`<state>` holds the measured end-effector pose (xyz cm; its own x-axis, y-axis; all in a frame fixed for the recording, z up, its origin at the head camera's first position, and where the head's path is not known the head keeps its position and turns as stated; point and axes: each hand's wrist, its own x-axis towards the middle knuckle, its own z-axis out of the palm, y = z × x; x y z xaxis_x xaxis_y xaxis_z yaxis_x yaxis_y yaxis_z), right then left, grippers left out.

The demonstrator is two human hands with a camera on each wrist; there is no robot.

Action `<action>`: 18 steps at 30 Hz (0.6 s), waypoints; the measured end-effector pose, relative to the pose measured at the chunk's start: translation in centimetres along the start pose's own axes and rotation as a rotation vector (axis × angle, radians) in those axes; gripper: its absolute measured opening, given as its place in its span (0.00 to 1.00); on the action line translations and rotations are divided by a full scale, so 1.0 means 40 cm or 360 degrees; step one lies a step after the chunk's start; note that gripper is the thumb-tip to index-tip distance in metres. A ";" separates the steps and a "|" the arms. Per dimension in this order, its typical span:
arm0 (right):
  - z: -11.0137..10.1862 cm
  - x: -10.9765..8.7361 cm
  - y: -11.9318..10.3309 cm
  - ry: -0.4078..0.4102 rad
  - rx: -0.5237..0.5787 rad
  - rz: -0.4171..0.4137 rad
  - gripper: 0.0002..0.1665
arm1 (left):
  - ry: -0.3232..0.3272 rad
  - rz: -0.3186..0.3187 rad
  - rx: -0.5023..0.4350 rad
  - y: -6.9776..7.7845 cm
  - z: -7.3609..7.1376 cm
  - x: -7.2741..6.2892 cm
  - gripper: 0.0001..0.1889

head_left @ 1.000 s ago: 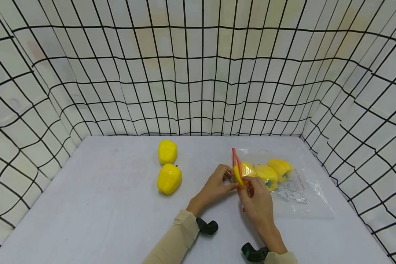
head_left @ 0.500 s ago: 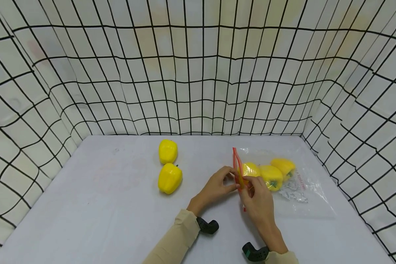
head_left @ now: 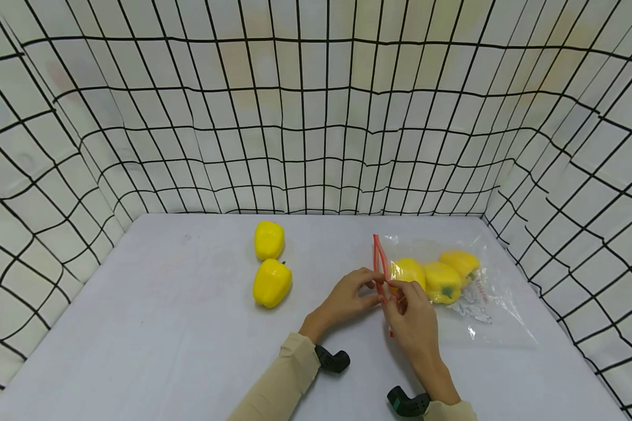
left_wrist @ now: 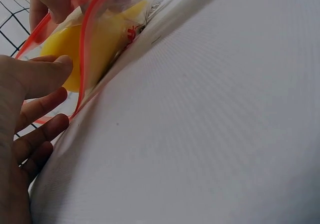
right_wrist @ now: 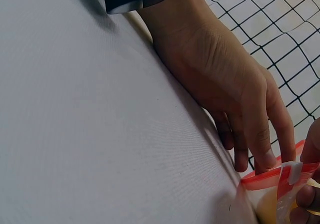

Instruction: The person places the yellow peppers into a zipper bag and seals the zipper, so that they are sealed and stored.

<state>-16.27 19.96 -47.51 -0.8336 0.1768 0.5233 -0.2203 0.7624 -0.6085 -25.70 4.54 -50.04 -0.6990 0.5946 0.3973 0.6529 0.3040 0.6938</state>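
A clear zip bag [head_left: 511, 327] with a red zip edge lies on the right of the table, its mouth facing left. Three yellow bell peppers show inside; the nearest pepper [head_left: 408, 273] lies just within the mouth. My left hand [head_left: 350, 295] reaches to the mouth with thumb and index extended; in the left wrist view its thumb [left_wrist: 52, 74] overlaps the pepper [left_wrist: 102, 43] there. My right hand [head_left: 413, 318] pinches the bag's red edge, close to a white slider [right_wrist: 294, 171]. Its other fingers are partly hidden.
Two more yellow bell peppers, one farther back [head_left: 269, 240] and one nearer [head_left: 271, 283], sit left of the hands on the white table [head_left: 137, 327]. Black netting [head_left: 305, 128] over pale walls encloses the table's back and sides.
The pepper at the mouth has slid right, off the left fingers and into the bag. The other two bagged peppers have shifted right as well. Both hands stay nearly in place.
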 end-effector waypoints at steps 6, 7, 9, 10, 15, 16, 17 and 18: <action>0.002 0.002 -0.001 0.0002 0.0000 0.0008 0.13 | 0.0018 0.0041 0.0065 -0.002 0.001 0.001 0.19; 0.002 0.001 -0.002 -0.0001 -0.0003 0.0010 0.13 | 0.0020 0.0046 0.0080 -0.002 0.001 0.001 0.19; 0.000 0.000 -0.003 -0.0009 -0.0009 0.0018 0.14 | 0.0018 0.0052 0.0104 -0.002 0.001 0.001 0.19; 0.000 0.000 -0.003 -0.0013 -0.0013 0.0022 0.14 | 0.0015 0.0049 0.0110 -0.002 0.001 0.001 0.19; -0.003 -0.004 -0.005 -0.0028 -0.0027 0.0035 0.17 | -0.0007 0.0043 0.0131 -0.003 0.002 0.000 0.18; -0.003 -0.004 -0.005 -0.0029 -0.0026 0.0036 0.18 | -0.0011 0.0043 0.0141 -0.003 0.002 0.000 0.19; -0.004 -0.003 -0.005 -0.0031 -0.0028 0.0037 0.18 | -0.0013 0.0043 0.0149 -0.004 0.002 0.001 0.19; -0.003 -0.003 -0.005 -0.0032 -0.0028 0.0038 0.18 | -0.0015 0.0045 0.0159 -0.005 0.002 0.001 0.18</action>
<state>-16.04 19.87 -47.38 -0.8486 0.1824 0.4965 -0.1917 0.7688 -0.6100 -25.84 4.56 -50.22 -0.6776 0.6109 0.4096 0.6983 0.3595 0.6189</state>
